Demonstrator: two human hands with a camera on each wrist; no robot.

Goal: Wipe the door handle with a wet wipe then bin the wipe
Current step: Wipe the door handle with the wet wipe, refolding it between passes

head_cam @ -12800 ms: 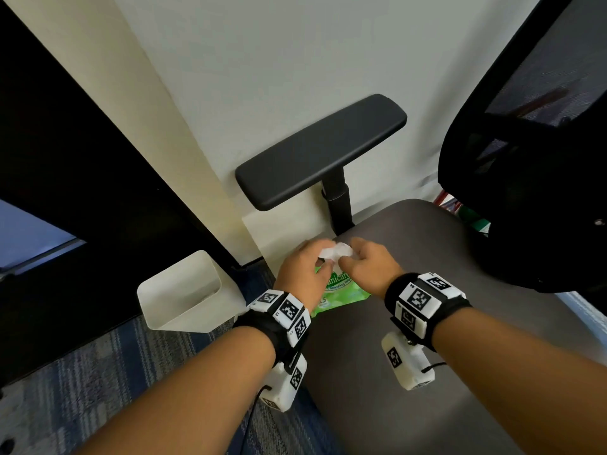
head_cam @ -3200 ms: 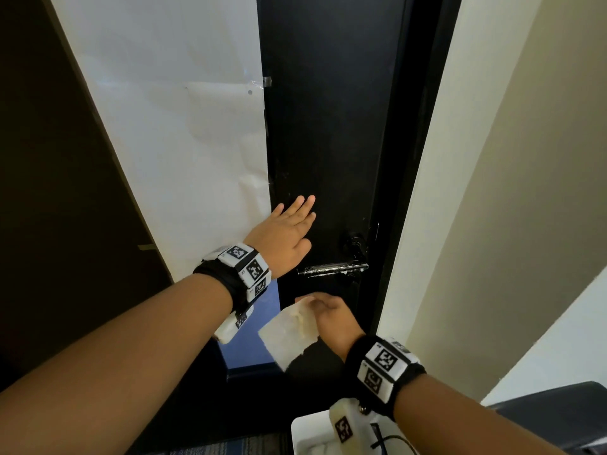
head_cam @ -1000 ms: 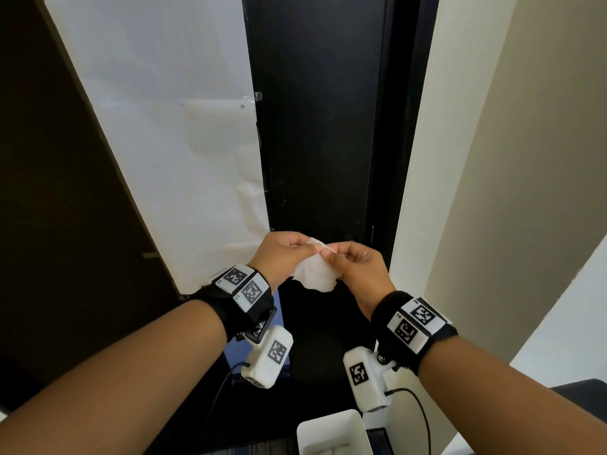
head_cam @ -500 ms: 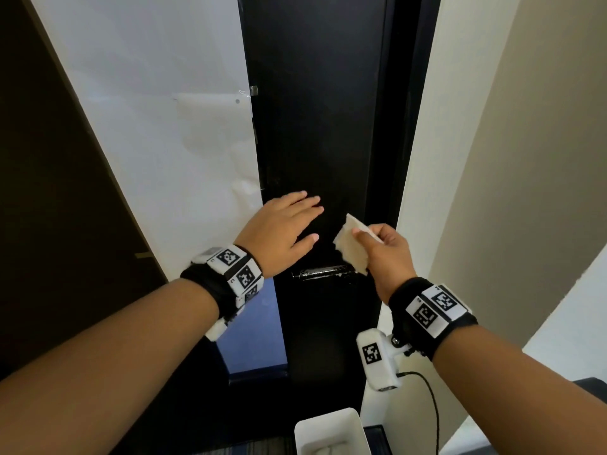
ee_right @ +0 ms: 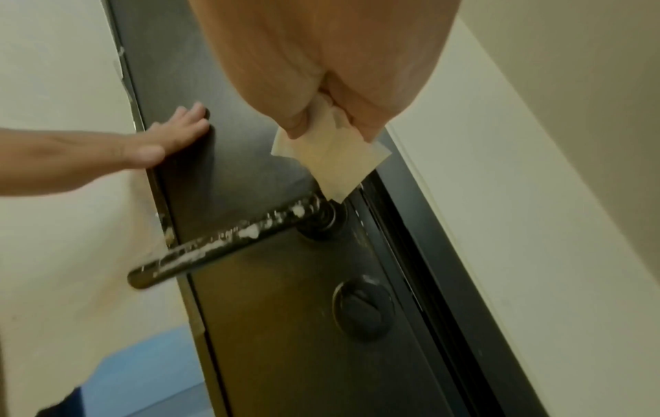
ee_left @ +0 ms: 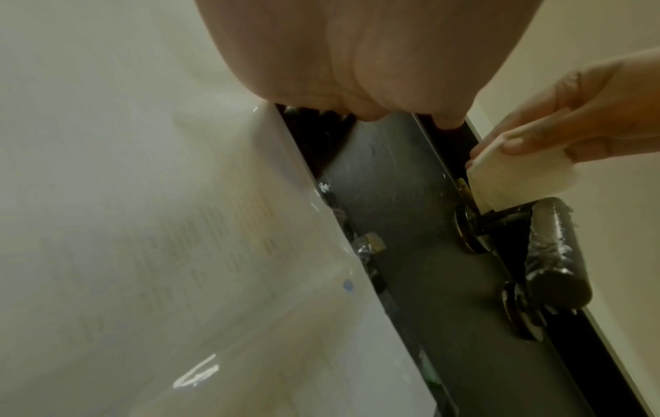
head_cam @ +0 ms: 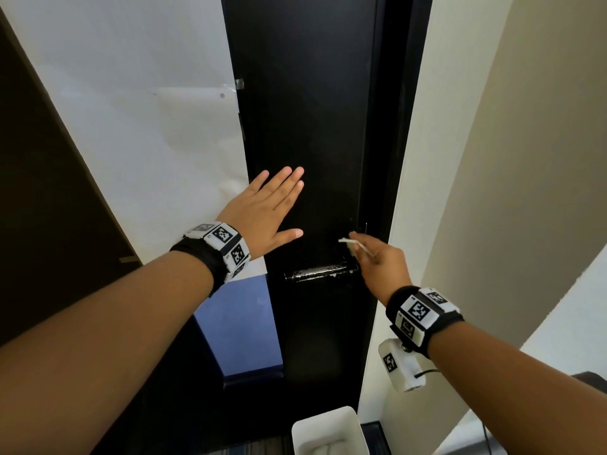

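Note:
A black lever door handle [head_cam: 320, 272] [ee_right: 228, 239] [ee_left: 550, 248], flecked with white residue, sticks out from the black door [head_cam: 308, 126]. My right hand [head_cam: 377, 257] pinches a folded white wet wipe [head_cam: 353, 246] [ee_right: 335, 158] [ee_left: 518, 175]. The wipe's lower corner touches the handle's root by the round rose. My left hand [head_cam: 269, 205] lies flat on the door with straight fingers, up and to the left of the handle. A white bin [head_cam: 328, 431] stands on the floor below the handle.
A thumb-turn lock [ee_right: 362, 307] sits below the handle. White paper [head_cam: 147, 110] covers the glass panel left of the door. The cream door frame and wall [head_cam: 492, 192] run close on the right. A black chair edge [head_cam: 591, 379] shows at lower right.
My right hand has lowered the wipe from beside the door down onto the handle's root. The left hand has slid a little higher on the door with its fingers spread flat.

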